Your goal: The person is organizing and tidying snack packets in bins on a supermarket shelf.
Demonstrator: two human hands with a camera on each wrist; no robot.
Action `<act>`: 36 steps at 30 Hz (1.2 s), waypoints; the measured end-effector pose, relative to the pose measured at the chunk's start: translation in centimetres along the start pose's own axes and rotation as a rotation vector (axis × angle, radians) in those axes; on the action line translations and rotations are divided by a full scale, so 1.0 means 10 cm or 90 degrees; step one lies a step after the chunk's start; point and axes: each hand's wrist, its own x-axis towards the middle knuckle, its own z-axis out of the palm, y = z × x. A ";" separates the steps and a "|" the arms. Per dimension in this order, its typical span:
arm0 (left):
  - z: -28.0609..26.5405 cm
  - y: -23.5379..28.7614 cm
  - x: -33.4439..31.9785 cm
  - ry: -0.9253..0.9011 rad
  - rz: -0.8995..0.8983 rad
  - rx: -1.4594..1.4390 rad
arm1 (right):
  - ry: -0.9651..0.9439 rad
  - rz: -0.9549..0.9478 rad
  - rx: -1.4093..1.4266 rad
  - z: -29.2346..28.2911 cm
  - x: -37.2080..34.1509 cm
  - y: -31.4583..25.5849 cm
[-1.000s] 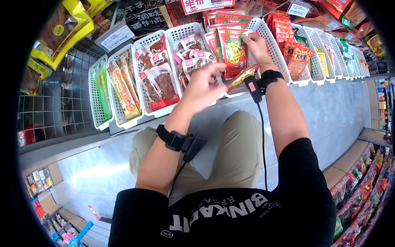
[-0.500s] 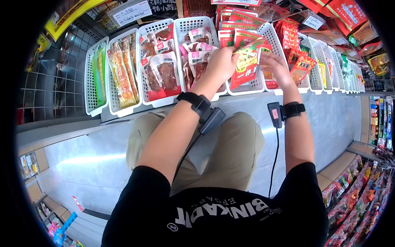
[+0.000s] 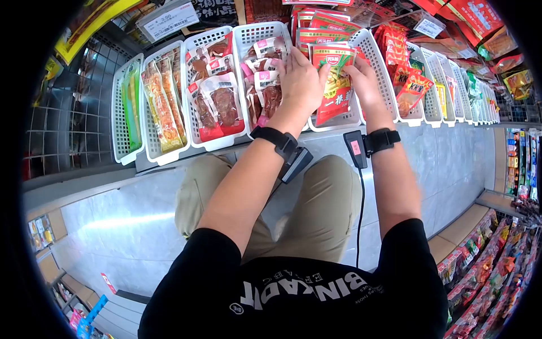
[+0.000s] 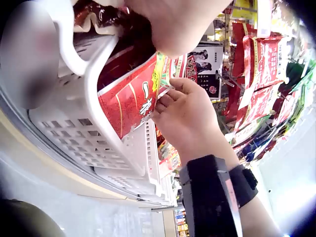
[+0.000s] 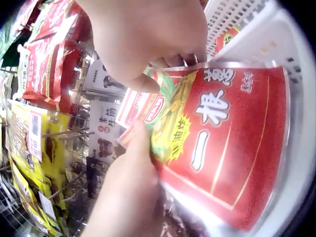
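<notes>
Head view: the right hand (image 3: pixel 365 86) has returned to the red packet (image 3: pixel 333 105), pinching its 2 o'clock edge; the left hand (image 3: pixel 302 87) has opened, fingers straight, thumb touching the 10 o'clock edge. The packet, at 1 o'clock over a basket (image 3: pixel 341 126), seems steadier between both.

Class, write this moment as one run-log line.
red packet: over white basket; left hand: open, at its left edge; right hand: grips right edge

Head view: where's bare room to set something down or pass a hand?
Bare floor: left of the left knee, and beyond the right forearm. Crowded: white baskets, especially around the red packet between left hand and right hand.
</notes>
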 end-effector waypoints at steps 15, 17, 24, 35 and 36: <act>-0.03 0.02 0.03 -0.059 0.006 -0.069 | 0.111 0.045 0.270 -0.15 0.12 -0.01; -0.04 0.07 0.06 -0.028 -0.035 -0.212 | 0.082 0.077 0.320 -0.08 0.12 -0.10; -0.10 0.11 0.08 0.001 -0.076 -0.558 | 0.067 0.074 0.279 0.08 -0.03 -0.28; -0.04 0.14 -0.06 0.052 -0.034 -0.475 | 0.020 0.049 0.260 -0.14 -0.01 -0.12; -0.05 0.10 -0.03 0.054 -0.053 -0.479 | 0.011 0.087 0.325 -0.20 0.01 -0.10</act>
